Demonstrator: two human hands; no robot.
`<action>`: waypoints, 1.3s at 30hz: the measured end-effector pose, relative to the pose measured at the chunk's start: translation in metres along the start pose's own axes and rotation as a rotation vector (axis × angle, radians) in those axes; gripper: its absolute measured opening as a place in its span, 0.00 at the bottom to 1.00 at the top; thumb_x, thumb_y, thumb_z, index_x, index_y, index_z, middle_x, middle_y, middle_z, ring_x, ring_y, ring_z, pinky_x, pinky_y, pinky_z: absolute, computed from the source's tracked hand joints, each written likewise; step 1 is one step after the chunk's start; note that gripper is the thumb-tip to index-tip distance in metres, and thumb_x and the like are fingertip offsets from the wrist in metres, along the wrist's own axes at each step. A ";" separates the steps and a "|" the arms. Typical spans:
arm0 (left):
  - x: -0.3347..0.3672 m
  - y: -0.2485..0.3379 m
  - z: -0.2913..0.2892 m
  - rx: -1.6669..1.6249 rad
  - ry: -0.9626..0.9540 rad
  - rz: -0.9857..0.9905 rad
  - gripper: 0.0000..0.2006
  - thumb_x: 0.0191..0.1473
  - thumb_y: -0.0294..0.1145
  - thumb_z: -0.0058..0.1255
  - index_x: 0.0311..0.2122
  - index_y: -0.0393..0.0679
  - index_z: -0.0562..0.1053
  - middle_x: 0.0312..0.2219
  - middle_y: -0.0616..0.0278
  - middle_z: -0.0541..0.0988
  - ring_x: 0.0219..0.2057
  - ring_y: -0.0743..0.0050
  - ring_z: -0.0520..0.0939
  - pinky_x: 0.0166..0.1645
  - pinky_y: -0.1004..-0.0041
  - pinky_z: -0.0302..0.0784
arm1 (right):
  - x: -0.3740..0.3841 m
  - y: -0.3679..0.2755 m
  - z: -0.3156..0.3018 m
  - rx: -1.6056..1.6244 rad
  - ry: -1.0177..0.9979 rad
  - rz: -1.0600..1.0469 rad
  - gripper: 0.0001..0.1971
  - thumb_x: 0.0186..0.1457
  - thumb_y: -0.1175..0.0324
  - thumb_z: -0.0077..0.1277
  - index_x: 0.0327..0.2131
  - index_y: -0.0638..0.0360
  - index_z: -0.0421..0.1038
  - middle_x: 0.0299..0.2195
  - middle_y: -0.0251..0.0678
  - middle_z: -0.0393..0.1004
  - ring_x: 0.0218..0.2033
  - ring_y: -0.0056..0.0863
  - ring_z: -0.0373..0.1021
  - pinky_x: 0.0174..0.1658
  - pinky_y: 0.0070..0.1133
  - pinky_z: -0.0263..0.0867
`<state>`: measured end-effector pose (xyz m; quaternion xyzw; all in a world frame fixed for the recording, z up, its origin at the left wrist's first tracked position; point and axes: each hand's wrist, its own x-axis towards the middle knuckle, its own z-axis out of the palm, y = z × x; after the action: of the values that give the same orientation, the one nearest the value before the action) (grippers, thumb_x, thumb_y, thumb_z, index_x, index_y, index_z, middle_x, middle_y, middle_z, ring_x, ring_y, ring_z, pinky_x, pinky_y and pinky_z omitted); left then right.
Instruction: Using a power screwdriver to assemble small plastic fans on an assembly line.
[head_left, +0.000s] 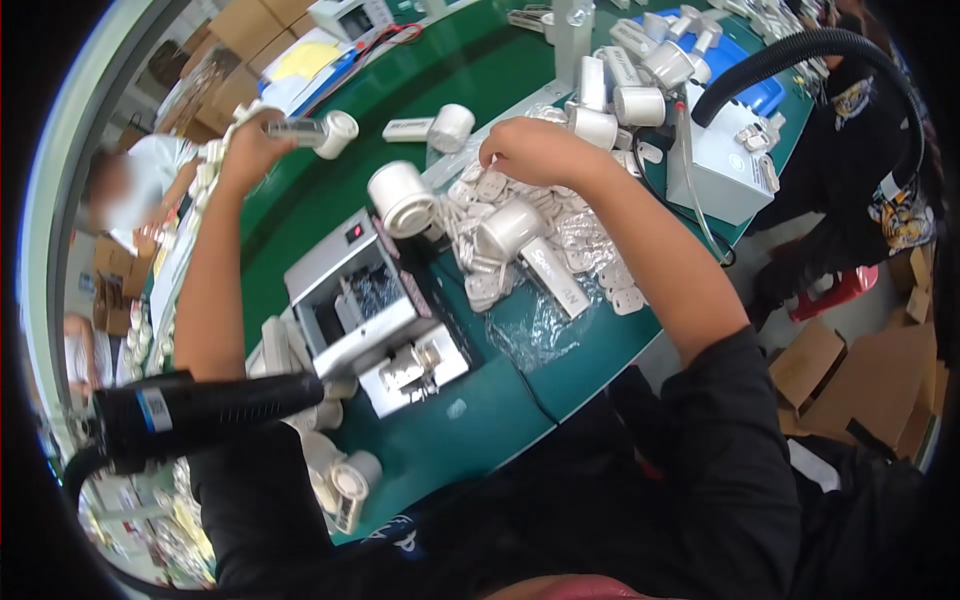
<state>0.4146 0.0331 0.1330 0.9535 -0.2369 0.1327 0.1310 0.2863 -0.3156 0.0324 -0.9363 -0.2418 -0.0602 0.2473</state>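
My left hand (252,152) is raised at the far left of the table, its fingers wrapped round the handle of a white handheld device with a round head (340,134). My right hand (535,152) is over a heap of small flat white plastic pieces (600,262). Its fingers are curled together, and whatever they may hold is hidden. Between the hands, a similar white device (408,130) lies on the green table. Closer to me are a white cylinder-headed unit (400,197) and another device (510,230) resting on the heap, beside crumpled clear plastic.
A silver machine with an open top (355,290) stands at centre left. A black tool on an arm (200,410) crosses the lower left. To the right are a white box (720,160) with a black hose (830,45) and a blue bin (745,65). A person (140,190) sits across.
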 end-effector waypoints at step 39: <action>-0.369 0.194 0.027 -1.066 0.085 0.022 0.30 0.35 0.38 0.63 0.44 0.38 0.65 0.38 0.54 0.72 0.38 0.59 0.74 0.42 0.69 0.68 | -0.101 -0.257 0.019 0.568 -0.440 -0.509 0.12 0.40 0.73 0.58 0.33 0.57 0.73 0.29 0.31 0.60 0.27 0.19 0.59 0.27 0.15 0.56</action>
<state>0.0109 0.0132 0.0282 0.7461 -0.2760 0.0339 0.6050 0.0738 -0.1534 0.1043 -0.7323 -0.5187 0.1506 0.4148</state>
